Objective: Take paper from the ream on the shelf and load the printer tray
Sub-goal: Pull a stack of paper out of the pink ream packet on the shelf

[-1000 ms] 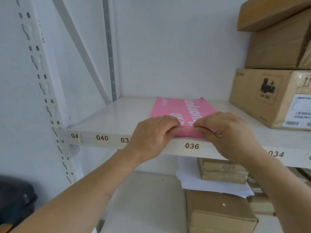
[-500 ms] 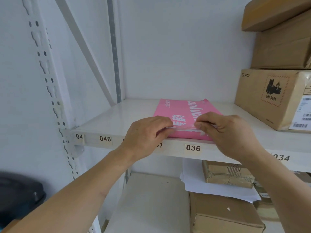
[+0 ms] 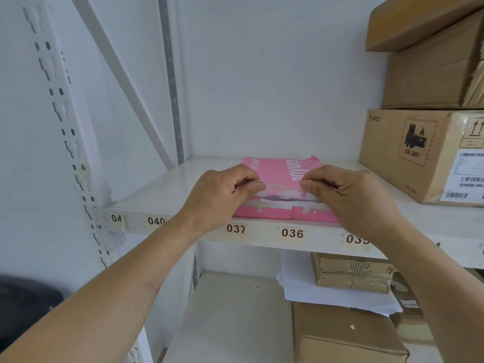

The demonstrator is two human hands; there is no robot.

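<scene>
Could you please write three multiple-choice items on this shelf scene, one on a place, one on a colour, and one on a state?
1. Where does the ream lie?
A. On the shelf above labels 037 and 036
B. On the lower shelf, under the loose sheets
C. On top of the PICO box

2. What colour is the ream's wrapper?
A. Blue
B. Pink
C. Brown

3. What state is the wrapper's near end in?
A. Sealed flat
B. Taken off entirely
C. Torn open, its flap pulled up by both hands

Answers:
1 A: it rests on the shelf right behind label 037 and label 036.
2 B: its printed face is pink with white lettering.
3 C: the left hand and right hand pinch the raised flap, with ragged white edges showing beneath.
</scene>
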